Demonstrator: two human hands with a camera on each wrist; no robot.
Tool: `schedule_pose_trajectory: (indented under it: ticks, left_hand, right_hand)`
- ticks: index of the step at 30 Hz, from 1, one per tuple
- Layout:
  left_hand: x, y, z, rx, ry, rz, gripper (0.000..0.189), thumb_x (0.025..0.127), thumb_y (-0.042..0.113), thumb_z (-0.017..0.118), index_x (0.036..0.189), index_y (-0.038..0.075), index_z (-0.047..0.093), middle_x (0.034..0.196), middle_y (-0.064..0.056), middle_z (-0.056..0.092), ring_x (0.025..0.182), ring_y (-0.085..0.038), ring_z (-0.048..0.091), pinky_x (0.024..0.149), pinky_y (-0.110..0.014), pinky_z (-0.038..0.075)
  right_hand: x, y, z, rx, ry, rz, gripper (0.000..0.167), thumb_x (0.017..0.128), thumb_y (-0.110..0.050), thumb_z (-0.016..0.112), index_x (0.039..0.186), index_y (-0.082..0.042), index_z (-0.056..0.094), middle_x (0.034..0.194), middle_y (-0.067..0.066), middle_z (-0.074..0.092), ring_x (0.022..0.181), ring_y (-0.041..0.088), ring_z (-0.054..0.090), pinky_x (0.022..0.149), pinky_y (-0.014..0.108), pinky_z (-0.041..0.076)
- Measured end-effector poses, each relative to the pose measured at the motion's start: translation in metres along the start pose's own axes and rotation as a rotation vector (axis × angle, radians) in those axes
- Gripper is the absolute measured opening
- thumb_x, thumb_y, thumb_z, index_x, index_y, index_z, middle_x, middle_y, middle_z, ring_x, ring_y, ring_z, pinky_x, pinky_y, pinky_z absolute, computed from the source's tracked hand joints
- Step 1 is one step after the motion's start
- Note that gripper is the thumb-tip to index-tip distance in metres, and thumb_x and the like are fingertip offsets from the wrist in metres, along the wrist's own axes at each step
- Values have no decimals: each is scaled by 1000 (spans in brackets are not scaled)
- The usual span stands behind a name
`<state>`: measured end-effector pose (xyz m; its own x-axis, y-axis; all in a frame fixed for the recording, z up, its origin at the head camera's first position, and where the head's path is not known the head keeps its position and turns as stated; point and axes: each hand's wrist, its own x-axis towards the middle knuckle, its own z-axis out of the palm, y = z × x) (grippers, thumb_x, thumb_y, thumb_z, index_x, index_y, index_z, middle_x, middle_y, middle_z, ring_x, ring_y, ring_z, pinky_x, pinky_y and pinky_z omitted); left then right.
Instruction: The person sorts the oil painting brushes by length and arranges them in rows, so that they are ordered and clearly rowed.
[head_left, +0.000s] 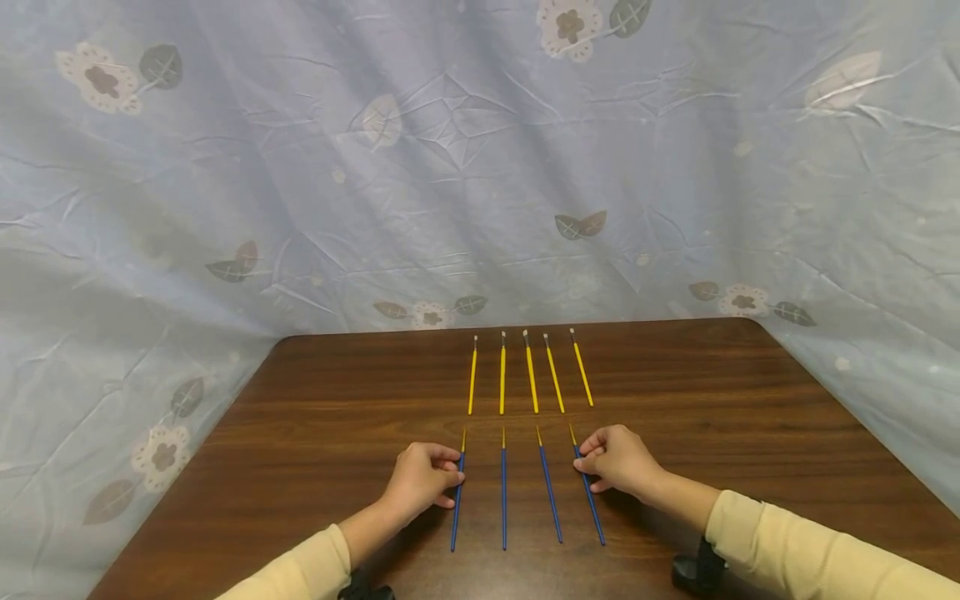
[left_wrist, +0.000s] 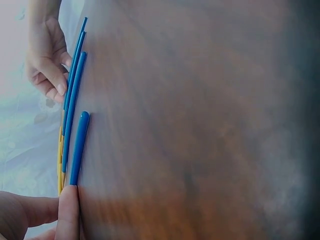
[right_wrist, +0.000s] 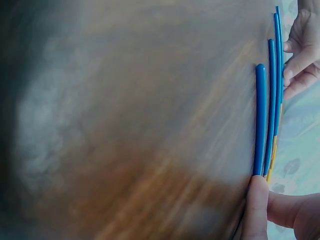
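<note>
Four slim blue-handled paintbrushes lie in a row on the brown wooden table. My left hand (head_left: 420, 477) pinches the leftmost blue paintbrush (head_left: 455, 523) by its upper handle. My right hand (head_left: 621, 461) pinches the rightmost blue paintbrush (head_left: 595, 518) in the same way. Between the hands lie two more, a near-upright blue paintbrush (head_left: 504, 500) and a slightly slanted blue paintbrush (head_left: 551, 497). In the left wrist view, the fingertips meet the nearest blue handle (left_wrist: 80, 150). The right wrist view shows the other blue handle (right_wrist: 260, 120) running up to the fingers.
Beyond the blue row, several yellow-handled paintbrushes (head_left: 532, 379) lie side by side with pale bristles pointing away. The wooden table (head_left: 337, 392) ends at a back edge, against a grey floral cloth (head_left: 465, 208) that hangs behind and along both sides.
</note>
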<state>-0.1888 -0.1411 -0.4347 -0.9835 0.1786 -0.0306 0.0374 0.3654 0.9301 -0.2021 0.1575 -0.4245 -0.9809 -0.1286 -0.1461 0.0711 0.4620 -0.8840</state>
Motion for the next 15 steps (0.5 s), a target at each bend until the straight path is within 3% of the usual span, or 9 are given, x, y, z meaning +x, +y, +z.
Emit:
schedule_pose_trajectory:
  ticks: [15]
  left_hand:
    - [-1,1,0,-2,-9,3,29,81,-9,71,108,-15,63,81,-10,62,65,-17,65,53,-34,59]
  right_hand:
    - [0,-2,-3,5,-50,-8,17,84,4,71,96,11,60,79,12,61,68,20,62,58,34,59]
